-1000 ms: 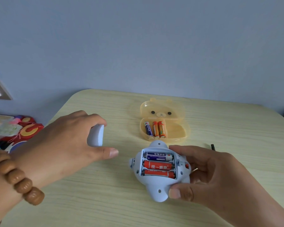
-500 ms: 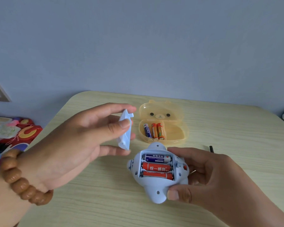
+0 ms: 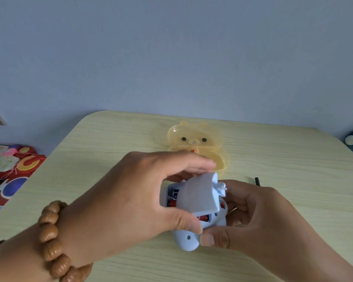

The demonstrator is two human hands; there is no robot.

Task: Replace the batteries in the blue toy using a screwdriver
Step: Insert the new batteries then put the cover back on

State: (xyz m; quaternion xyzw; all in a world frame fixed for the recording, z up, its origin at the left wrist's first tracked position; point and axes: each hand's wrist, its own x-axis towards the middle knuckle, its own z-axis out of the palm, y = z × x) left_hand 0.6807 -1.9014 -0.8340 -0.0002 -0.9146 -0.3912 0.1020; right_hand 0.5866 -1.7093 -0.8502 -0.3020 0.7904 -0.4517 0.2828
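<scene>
Head view, one frame. Blue toy [image 3: 186,239] sits low centre of the frame on the pale wood-grain desk [image 3: 110,139], underside up, battery bay exposed. Right hand [image 3: 263,216] grips the toy from the right: fingers curled round its far side, thumb pressed on its lower rounded end. Left hand [image 3: 130,200] comes in from the lower left and pinches the pale blue battery cover [image 3: 198,194] between thumb and fingers. The cover is tilted over the bay, its right edge against the toy and its left side raised, so it is not seated flat. Red batteries [image 3: 204,218] show in the bay below and to the left of the cover; how many cannot be told. The two hands are close together, thumbs nearly touching at the toy's lower end. A brown bead bracelet [image 3: 51,241] is on the left wrist. Above the hands, centre frame, a translucent yellow bear-face case [image 3: 194,137] lies open on the desk, its tray partly hidden by the left fingers. A short black tip [image 3: 257,181] shows on the desk just above the right hand; what it belongs to cannot be told. Colourful items [image 3: 18,165] lie at the left edge, off the desk.
</scene>
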